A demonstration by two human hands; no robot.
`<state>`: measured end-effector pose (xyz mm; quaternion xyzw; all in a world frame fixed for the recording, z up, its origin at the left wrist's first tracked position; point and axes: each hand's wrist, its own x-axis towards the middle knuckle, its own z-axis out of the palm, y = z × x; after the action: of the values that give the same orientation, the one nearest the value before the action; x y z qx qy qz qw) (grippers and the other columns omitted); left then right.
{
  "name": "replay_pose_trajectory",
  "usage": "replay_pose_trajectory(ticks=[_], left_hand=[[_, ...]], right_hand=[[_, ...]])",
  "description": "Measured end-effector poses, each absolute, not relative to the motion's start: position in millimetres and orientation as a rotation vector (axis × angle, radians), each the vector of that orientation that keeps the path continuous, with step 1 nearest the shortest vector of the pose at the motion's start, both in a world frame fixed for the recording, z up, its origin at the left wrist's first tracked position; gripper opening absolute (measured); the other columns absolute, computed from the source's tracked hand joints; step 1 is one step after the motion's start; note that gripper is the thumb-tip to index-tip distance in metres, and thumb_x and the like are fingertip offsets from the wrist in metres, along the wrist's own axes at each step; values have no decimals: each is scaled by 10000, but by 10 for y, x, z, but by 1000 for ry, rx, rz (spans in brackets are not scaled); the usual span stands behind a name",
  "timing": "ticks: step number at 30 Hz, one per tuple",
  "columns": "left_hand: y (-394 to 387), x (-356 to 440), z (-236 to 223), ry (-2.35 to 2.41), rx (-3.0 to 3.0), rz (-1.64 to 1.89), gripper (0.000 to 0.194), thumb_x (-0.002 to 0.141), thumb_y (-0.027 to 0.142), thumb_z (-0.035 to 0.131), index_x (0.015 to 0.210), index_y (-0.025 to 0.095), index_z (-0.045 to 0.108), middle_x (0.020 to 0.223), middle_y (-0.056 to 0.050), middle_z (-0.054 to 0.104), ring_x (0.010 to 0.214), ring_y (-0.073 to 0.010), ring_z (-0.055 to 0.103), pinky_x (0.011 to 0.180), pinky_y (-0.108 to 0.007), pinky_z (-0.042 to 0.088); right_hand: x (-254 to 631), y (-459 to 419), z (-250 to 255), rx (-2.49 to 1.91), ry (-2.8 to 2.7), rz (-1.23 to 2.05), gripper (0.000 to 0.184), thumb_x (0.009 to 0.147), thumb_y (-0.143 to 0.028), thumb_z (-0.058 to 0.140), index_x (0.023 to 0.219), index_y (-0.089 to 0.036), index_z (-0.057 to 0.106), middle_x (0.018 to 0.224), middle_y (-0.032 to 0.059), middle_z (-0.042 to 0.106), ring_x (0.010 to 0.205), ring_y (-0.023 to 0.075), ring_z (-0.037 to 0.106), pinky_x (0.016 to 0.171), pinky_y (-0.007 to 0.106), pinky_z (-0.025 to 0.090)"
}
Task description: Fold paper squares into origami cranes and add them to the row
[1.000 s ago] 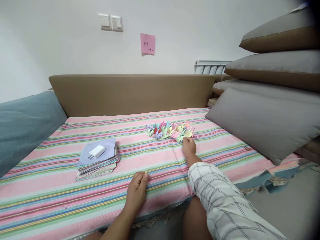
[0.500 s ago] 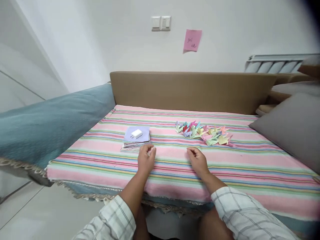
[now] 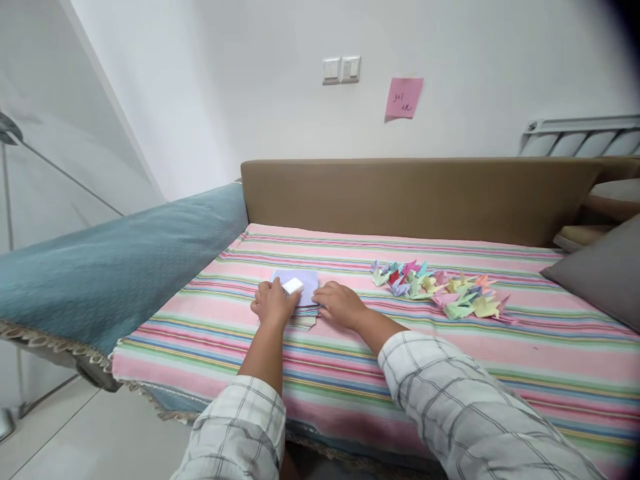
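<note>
A stack of square coloured paper (image 3: 309, 280), a lilac sheet on top, lies on the striped cloth left of the middle. On it sits a white plug-in charger (image 3: 293, 286). My left hand (image 3: 274, 305) is at the stack's left side, with thumb and forefinger closed about the charger; its other fingers curl at the paper's left edge. At the right edge my right hand (image 3: 341, 305) has its fingertips together on the lilac sheet's corner. Several folded paper cranes (image 3: 415, 285) in many colours lie in a cluster off to the right.
A pink striped cloth (image 3: 345, 353) covers the sofa seat. Behind it rises the brown backrest (image 3: 400, 200); a blue-covered armrest (image 3: 125, 260) stands at left, a grey cushion (image 3: 605, 273) at right. The wall carries switches (image 3: 341, 69) and a pink note (image 3: 404, 98).
Both hands have moved onto the paper stack: the left to the charger, the right leftward to the stack's right edge. The view has shifted, so the scene sits lower and further right.
</note>
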<state>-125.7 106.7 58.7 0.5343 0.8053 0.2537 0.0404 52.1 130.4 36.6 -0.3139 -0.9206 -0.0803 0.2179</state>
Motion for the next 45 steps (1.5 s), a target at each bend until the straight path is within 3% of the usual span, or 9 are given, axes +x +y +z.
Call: replay_pose_trajectory(ticks=[4, 10, 19, 25, 34, 36, 39, 42, 45], left_hand=[[1078, -1298, 516, 2434, 1643, 860, 438, 722, 530, 578, 1067, 264, 624, 1179, -122, 490, 1128, -335, 454, 937, -531, 321], [1001, -1379, 552, 2438, 1468, 1124, 385, 739, 494, 591, 1061, 287, 629, 1172, -93, 481, 1138, -322, 450, 970, -538, 294], [887, -1493, 655, 2312, 1220, 1538, 411, 725, 465, 628, 1087, 271, 613, 1210, -71, 458, 1159, -271, 448, 1024, -465, 298], [954, -1510, 628, 2059, 1141, 1805, 468, 756, 493, 583, 1104, 181, 608, 1157, -87, 469, 1044, -210, 516, 963, -329, 392], [998, -1244, 600, 2489, 1662, 1133, 318, 738, 469, 623, 1004, 298, 656, 1186, -83, 457, 1172, -313, 393, 1004, -545, 227], [1002, -1206, 605, 2518, 1698, 954, 362, 721, 459, 643, 1040, 288, 638, 1234, -101, 432, 1206, -343, 347, 1008, -581, 182], [899, -1135, 713, 2512, 1792, 953, 638, 682, 431, 686, 1269, 304, 471, 1303, -119, 371, 1240, -353, 306, 1007, -585, 193], [665, -966, 842, 1981, 2292, 961, 654, 699, 390, 686, 1297, 270, 452, 1186, -103, 457, 1132, -292, 436, 966, -442, 339], [383, -672, 807, 1111, 2679, 503, 622, 662, 398, 731, 1235, 273, 524, 1070, -63, 532, 1028, -251, 511, 901, -349, 402]], right_hand=[[507, 1376, 324, -785, -2583, -341, 183, 866, -199, 519, 909, -244, 691, 915, 35, 695, 878, 196, 524, 735, 296, 401], [524, 1379, 381, -750, -2580, -335, 278, 886, -184, 473, 741, -245, 702, 806, 12, 708, 767, 177, 516, 686, 285, 371], [600, 1303, 513, -930, -2104, 367, 141, 801, -276, 592, 840, -272, 727, 959, -1, 720, 931, 176, 629, 843, 297, 451], [697, 1133, 619, -1095, -1471, 653, 226, 757, -373, 598, 827, -177, 688, 812, 34, 709, 766, 182, 634, 720, 305, 486], [1174, 513, 468, -1036, -1451, 228, 122, 806, -303, 596, 845, -211, 666, 941, 58, 670, 922, 197, 616, 810, 336, 493], [1296, 319, 308, -1056, -1573, 149, 107, 822, -267, 581, 868, -221, 666, 940, 59, 666, 908, 191, 619, 818, 339, 496], [1428, 22, 80, -1106, -1736, 47, 113, 840, -242, 564, 874, -226, 671, 920, 60, 666, 892, 189, 615, 815, 336, 494], [1497, -245, -75, -1244, -1864, -3, 136, 862, -233, 544, 867, -228, 680, 845, 47, 666, 825, 185, 595, 747, 324, 471], [1516, -431, -154, -1346, -1929, -46, 135, 861, -238, 554, 832, -229, 686, 771, 32, 654, 746, 180, 558, 691, 323, 414]])
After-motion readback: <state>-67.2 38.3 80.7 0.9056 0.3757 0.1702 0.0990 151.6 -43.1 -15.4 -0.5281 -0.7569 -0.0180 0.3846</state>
